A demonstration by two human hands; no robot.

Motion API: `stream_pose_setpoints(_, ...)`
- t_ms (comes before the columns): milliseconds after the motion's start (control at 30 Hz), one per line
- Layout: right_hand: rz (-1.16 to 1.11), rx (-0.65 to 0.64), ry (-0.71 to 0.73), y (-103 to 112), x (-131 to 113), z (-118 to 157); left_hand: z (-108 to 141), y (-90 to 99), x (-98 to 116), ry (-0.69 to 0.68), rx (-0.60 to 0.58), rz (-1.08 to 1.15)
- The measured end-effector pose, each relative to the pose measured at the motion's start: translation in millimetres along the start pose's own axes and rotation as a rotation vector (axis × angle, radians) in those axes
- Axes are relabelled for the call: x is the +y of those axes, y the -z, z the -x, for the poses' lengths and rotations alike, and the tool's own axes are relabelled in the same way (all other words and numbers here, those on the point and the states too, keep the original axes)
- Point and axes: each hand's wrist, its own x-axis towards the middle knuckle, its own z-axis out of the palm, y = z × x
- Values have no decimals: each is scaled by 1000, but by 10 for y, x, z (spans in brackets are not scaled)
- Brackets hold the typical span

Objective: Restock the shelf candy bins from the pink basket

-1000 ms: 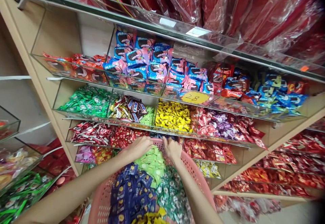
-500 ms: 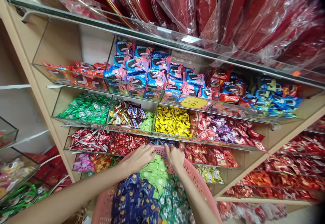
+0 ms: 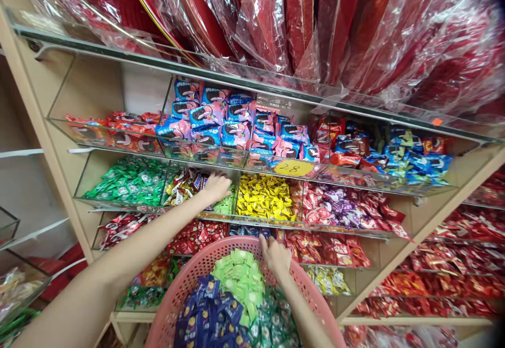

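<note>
A pink perforated basket [image 3: 183, 279] holds light green packets [image 3: 240, 279], dark blue packets [image 3: 211, 314] and dark green wrapped candies [image 3: 274, 319]. My right hand [image 3: 275, 256] is closed on the basket's far rim. Up at the second shelf, my left hand [image 3: 216, 187] reaches over a compartment, beside brown Snickers packets [image 3: 193, 181] and over light green packets [image 3: 224, 204]. Its fingers point down and to the right, partly bent; whether anything is under them is hidden. Yellow candies [image 3: 266, 195] lie in the compartment just right of it.
Blue and pink cookie packs [image 3: 207, 115] fill the shelf above, with a yellow price tag [image 3: 293, 167] on its glass front. Green candies [image 3: 128, 180] lie to the left, purple ones [image 3: 341, 203] to the right. Plastic-wrapped red items [image 3: 264, 17] stand on top.
My left hand has left the basket rim and moved up and slightly left to the shelf compartment. My right hand stays at the rim. The shelves sit slightly lower and further left in view.
</note>
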Motion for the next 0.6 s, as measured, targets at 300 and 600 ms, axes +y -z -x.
stream_pose_setpoints(300,-1,2,-20,-60,85,-26,4,-129,-160,35,-55,-22)
stream_pose_setpoints(600,-15,-11,-40,-68,114,-66,-17,-89,-371,-108,-221,93)
